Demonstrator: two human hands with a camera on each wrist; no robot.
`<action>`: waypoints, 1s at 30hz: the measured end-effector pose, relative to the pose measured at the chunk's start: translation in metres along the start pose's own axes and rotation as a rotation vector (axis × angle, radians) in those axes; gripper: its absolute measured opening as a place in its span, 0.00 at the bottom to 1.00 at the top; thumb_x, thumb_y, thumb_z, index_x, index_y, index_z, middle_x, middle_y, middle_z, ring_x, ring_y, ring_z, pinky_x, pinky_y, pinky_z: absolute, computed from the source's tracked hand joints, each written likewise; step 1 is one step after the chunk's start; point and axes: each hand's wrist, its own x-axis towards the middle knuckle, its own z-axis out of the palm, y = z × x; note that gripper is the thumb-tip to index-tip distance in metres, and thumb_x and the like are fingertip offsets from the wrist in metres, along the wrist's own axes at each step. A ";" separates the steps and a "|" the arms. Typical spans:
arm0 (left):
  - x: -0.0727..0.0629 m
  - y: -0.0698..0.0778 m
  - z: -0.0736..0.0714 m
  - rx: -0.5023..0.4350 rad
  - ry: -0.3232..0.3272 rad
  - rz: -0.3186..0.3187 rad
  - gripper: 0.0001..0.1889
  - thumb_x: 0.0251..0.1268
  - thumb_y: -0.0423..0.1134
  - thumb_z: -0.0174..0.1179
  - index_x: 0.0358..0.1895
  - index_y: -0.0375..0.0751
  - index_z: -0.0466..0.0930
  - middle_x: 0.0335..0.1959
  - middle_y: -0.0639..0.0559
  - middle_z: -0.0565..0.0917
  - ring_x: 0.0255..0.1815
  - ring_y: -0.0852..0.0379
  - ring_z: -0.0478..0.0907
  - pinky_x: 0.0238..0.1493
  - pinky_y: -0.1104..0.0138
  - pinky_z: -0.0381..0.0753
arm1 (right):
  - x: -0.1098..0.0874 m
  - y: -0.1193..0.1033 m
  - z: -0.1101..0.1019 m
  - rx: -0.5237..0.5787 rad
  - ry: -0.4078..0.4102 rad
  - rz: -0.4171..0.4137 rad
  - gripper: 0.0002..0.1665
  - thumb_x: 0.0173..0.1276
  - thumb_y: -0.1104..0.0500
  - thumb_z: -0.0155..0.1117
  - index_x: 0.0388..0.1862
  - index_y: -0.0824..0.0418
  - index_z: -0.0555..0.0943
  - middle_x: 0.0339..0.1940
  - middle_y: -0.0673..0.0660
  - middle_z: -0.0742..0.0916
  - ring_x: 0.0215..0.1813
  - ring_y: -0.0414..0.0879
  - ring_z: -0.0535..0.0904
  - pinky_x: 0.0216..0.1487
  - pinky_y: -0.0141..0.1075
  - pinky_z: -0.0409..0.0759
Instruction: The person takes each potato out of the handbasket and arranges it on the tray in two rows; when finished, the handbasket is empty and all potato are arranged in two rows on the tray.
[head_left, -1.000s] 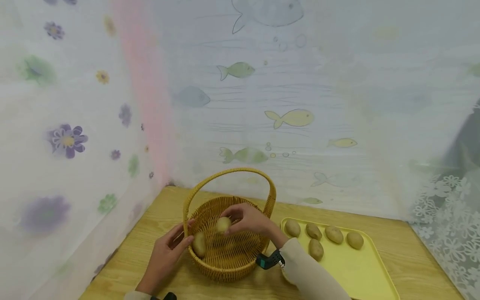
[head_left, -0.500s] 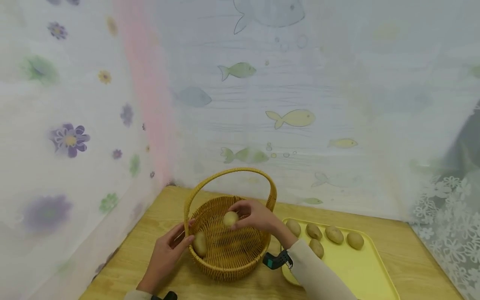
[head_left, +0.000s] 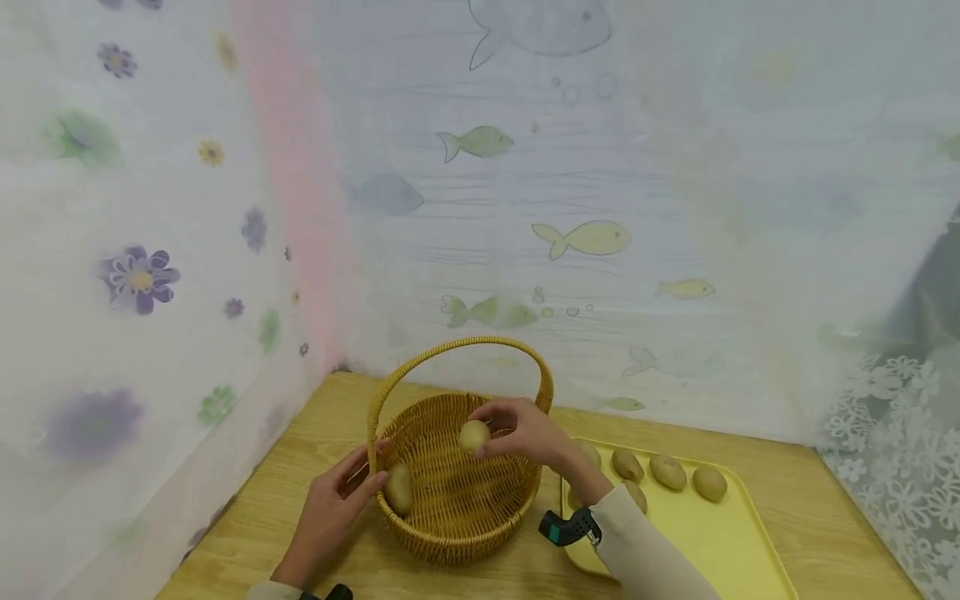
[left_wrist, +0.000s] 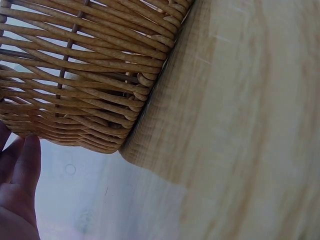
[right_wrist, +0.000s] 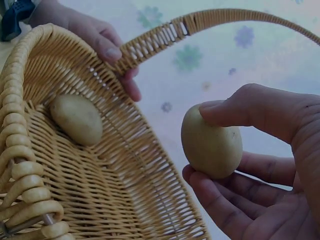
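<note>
A brown wicker basket (head_left: 442, 546) with a tall arched handle stands on the table. My left hand (head_left: 330, 508) grips its rim at the left foot of the handle. In the right wrist view the thumb and fingers of that hand lie around the rim. One potato (right_wrist: 77, 119) lies inside, against the left wall. Above the basket's inside, my right hand (head_left: 525, 435) pinches a second potato (right_wrist: 211, 141) between thumb and fingers, apart from the weave. The left wrist view catches only part of the left hand (left_wrist: 20, 185) beside the wicker side.
To the right, a yellow tray (head_left: 720, 546) holds several potatoes (head_left: 667, 472), some partly covered by my right forearm. A wooden table (head_left: 832, 517) bears both. Printed cloth hangs behind and at the left, close to the basket.
My right hand has moved to the right and slightly up with the potato, still over the basket. The left hand and the basket have stayed in place.
</note>
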 end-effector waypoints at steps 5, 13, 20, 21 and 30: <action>0.000 0.001 0.000 0.005 0.003 -0.007 0.23 0.76 0.35 0.65 0.71 0.43 0.78 0.68 0.44 0.80 0.71 0.55 0.72 0.65 0.70 0.75 | -0.002 -0.001 -0.003 -0.008 0.008 -0.023 0.25 0.64 0.60 0.79 0.60 0.60 0.85 0.52 0.56 0.87 0.52 0.52 0.85 0.52 0.43 0.86; 0.001 0.001 0.000 0.000 -0.004 0.005 0.23 0.76 0.33 0.64 0.71 0.42 0.78 0.69 0.45 0.78 0.71 0.54 0.72 0.66 0.68 0.75 | -0.006 0.000 -0.008 0.033 0.014 -0.045 0.25 0.64 0.64 0.78 0.60 0.65 0.84 0.52 0.59 0.87 0.51 0.56 0.85 0.50 0.42 0.86; 0.000 0.001 0.000 0.002 -0.003 -0.012 0.23 0.77 0.34 0.64 0.72 0.42 0.77 0.69 0.45 0.79 0.72 0.55 0.72 0.66 0.69 0.75 | -0.012 -0.004 -0.013 0.022 0.018 -0.033 0.26 0.65 0.61 0.78 0.61 0.64 0.83 0.53 0.58 0.86 0.53 0.57 0.84 0.49 0.43 0.87; 0.000 0.001 0.000 0.002 -0.001 -0.013 0.23 0.77 0.34 0.64 0.72 0.42 0.78 0.69 0.45 0.79 0.72 0.55 0.72 0.66 0.69 0.75 | -0.013 -0.004 -0.014 0.018 0.022 -0.029 0.27 0.64 0.61 0.78 0.61 0.63 0.84 0.54 0.58 0.86 0.53 0.57 0.84 0.50 0.42 0.87; 0.001 0.000 0.000 -0.008 -0.003 -0.006 0.23 0.77 0.34 0.64 0.71 0.43 0.78 0.69 0.44 0.79 0.72 0.54 0.72 0.66 0.69 0.75 | -0.020 -0.005 -0.019 0.020 0.046 -0.034 0.28 0.64 0.63 0.78 0.62 0.66 0.82 0.55 0.60 0.86 0.54 0.56 0.84 0.50 0.42 0.87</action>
